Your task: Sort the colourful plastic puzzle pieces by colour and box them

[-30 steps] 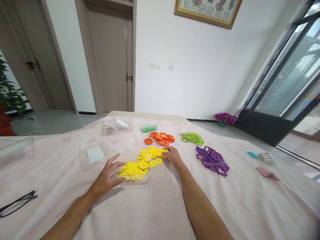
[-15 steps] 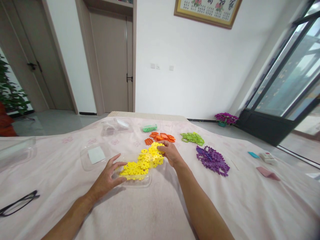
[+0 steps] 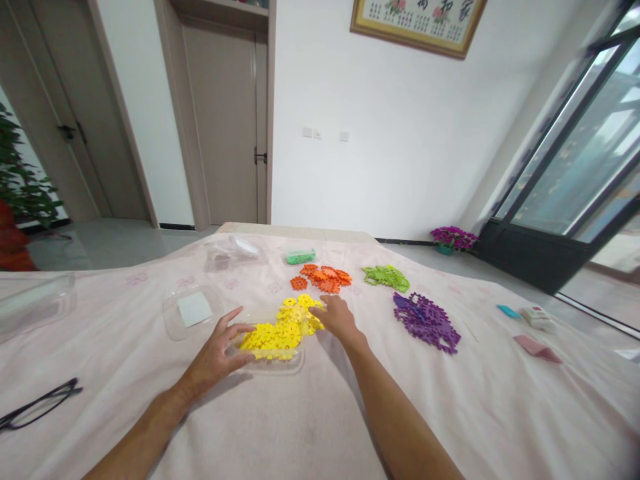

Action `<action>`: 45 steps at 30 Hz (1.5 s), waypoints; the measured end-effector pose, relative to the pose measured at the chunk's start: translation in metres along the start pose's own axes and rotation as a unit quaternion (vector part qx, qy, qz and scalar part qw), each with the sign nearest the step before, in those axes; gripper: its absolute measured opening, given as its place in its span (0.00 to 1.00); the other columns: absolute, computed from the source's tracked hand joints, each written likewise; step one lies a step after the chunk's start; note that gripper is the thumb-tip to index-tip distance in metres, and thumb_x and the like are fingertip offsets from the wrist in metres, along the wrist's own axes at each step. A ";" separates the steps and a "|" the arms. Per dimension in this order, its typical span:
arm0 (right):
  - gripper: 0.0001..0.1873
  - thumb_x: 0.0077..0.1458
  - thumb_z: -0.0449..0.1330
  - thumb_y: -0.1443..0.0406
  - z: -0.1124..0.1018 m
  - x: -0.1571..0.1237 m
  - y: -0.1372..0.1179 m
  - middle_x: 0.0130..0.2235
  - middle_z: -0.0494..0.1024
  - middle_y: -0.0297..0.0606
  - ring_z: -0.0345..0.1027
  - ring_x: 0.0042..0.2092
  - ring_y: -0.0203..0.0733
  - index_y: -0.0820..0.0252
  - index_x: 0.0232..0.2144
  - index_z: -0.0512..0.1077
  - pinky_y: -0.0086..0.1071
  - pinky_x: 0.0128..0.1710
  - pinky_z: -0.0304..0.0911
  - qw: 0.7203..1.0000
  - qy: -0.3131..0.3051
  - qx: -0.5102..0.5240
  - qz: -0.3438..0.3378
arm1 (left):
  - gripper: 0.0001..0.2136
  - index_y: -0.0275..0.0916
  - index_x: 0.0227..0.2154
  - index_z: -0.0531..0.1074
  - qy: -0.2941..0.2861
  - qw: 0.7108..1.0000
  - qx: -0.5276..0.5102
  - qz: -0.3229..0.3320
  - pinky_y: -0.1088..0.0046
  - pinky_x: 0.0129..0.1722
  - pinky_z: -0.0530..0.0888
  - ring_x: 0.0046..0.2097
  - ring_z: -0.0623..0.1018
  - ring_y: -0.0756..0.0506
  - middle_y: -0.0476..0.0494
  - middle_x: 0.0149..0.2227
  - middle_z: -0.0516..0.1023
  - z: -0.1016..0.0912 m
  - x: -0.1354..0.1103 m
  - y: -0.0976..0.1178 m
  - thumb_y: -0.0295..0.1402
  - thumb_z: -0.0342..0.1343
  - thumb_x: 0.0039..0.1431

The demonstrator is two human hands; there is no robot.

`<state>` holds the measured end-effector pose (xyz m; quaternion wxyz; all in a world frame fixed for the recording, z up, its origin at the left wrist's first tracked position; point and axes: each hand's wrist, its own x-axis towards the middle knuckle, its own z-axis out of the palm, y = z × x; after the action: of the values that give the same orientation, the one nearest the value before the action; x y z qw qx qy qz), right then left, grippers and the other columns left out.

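My left hand (image 3: 219, 350) grips the left end of a clear plastic container (image 3: 295, 367), its thumb at the near side and its fingers spread over the far side. Yellow flower-shaped plastic pieces (image 3: 273, 339) fill the container and pile up past its right end. My right hand (image 3: 341, 320) is at the right edge of this yellow pile, fingers apart and fingertips against the pieces; nothing visible is gripped in it. Just beyond the hand lie orange flower-shaped pieces (image 3: 327, 277).
Purple pieces (image 3: 427, 323) and light green pieces (image 3: 386, 277) lie to the right. Behind stands a clear box of green pieces (image 3: 301, 257). On the left are a clear lid with a white label (image 3: 194, 309), another clear container (image 3: 37, 303) and black glasses (image 3: 43, 403).
My right hand has come down and toward the container, and the top of the yellow pile has sunk, showing more orange pieces. My left hand stays on the container.
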<state>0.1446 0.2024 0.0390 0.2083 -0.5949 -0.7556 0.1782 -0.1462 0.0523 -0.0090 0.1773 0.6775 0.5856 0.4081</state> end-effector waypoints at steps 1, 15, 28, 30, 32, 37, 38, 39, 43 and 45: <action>0.25 0.56 0.64 0.50 0.001 -0.001 0.002 0.53 0.75 0.52 0.67 0.56 0.57 0.60 0.49 0.76 0.42 0.50 0.63 0.999 -0.010 -0.048 0.008 | 0.23 0.44 0.50 0.78 0.002 1.000 0.001 0.001 0.48 0.67 0.61 0.70 0.61 0.31 0.35 0.70 0.56 0.000 0.000 0.000 0.50 0.63 0.55; 0.32 0.46 0.71 0.52 0.021 0.005 0.005 0.52 0.77 0.46 0.72 0.52 0.51 0.57 0.51 0.72 0.35 0.42 0.61 0.995 -0.059 -0.015 0.073 | 0.24 0.45 0.51 0.78 0.006 1.000 0.003 -0.001 0.47 0.67 0.61 0.69 0.62 0.31 0.35 0.70 0.57 -0.001 0.001 0.003 0.52 0.63 0.55; 0.19 0.44 0.70 0.63 0.038 0.010 0.004 0.41 0.80 0.38 0.73 0.40 0.44 0.57 0.40 0.73 0.30 0.34 0.60 0.989 -0.014 0.136 0.052 | 0.24 0.45 0.50 0.78 0.011 1.000 -0.007 0.002 0.45 0.66 0.62 0.68 0.64 0.30 0.36 0.69 0.60 -0.001 0.001 0.003 0.51 0.65 0.53; 0.18 0.44 0.69 0.64 0.039 0.010 0.004 0.42 0.80 0.39 0.73 0.41 0.44 0.57 0.40 0.74 0.31 0.36 0.61 0.990 -0.005 0.136 0.041 | 0.24 0.45 0.50 0.78 0.012 1.000 -0.010 0.003 0.46 0.66 0.63 0.68 0.64 0.30 0.35 0.69 0.59 -0.001 0.001 0.002 0.51 0.64 0.53; 0.17 0.45 0.67 0.64 0.038 0.010 0.006 0.41 0.79 0.38 0.72 0.42 0.44 0.57 0.40 0.75 0.31 0.37 0.62 0.990 0.008 0.138 0.037 | 0.24 0.45 0.50 0.78 0.011 1.000 -0.011 0.004 0.46 0.66 0.63 0.68 0.64 0.31 0.35 0.70 0.58 -0.001 0.001 0.002 0.51 0.64 0.53; 0.17 0.44 0.66 0.61 0.026 0.012 0.009 0.36 0.78 0.36 0.72 0.37 0.43 0.57 0.39 0.74 0.32 0.33 0.64 0.971 0.041 0.230 0.051 | 0.24 0.45 0.51 0.78 0.004 1.000 -0.012 0.003 0.47 0.66 0.62 0.69 0.62 0.31 0.36 0.70 0.57 -0.001 0.000 0.001 0.50 0.64 0.54; 0.18 0.43 0.66 0.60 0.021 0.012 0.007 0.35 0.77 0.36 0.71 0.35 0.43 0.57 0.39 0.74 0.31 0.32 0.63 0.960 0.047 0.268 0.058 | 0.23 0.46 0.51 0.78 0.004 1.000 -0.012 0.002 0.47 0.66 0.62 0.69 0.62 0.32 0.36 0.70 0.57 -0.001 0.000 0.001 0.50 0.64 0.54; 0.19 0.42 0.66 0.59 0.016 0.012 0.004 0.34 0.77 0.35 0.70 0.34 0.42 0.58 0.39 0.73 0.31 0.30 0.63 0.947 0.051 0.310 0.064 | 0.23 0.46 0.51 0.78 0.004 1.000 -0.012 0.002 0.47 0.66 0.62 0.69 0.62 0.32 0.36 0.70 0.57 -0.001 0.000 0.001 0.50 0.64 0.54; 0.24 0.37 0.68 0.58 -0.007 0.007 -0.017 0.31 0.76 0.34 0.67 0.28 0.38 0.59 0.39 0.70 0.28 0.25 0.57 0.887 0.039 0.456 0.064 | 0.24 0.45 0.51 0.78 0.005 1.000 -0.010 -0.002 0.47 0.67 0.61 0.69 0.62 0.31 0.36 0.70 0.57 -0.001 0.001 0.002 0.50 0.64 0.54; 0.26 0.35 0.69 0.58 -0.014 0.002 -0.030 0.31 0.76 0.33 0.66 0.27 0.36 0.59 0.38 0.70 0.27 0.23 0.55 0.865 0.018 0.498 0.049 | 0.23 0.45 0.51 0.78 0.005 1.000 -0.009 -0.001 0.47 0.67 0.62 0.69 0.62 0.31 0.36 0.70 0.57 0.000 0.000 0.002 0.49 0.64 0.54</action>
<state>0.1270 0.1977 0.0660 0.4817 -0.4514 -0.5320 0.5303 -0.1452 0.0521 -0.0074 0.1810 0.6733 0.5831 0.4170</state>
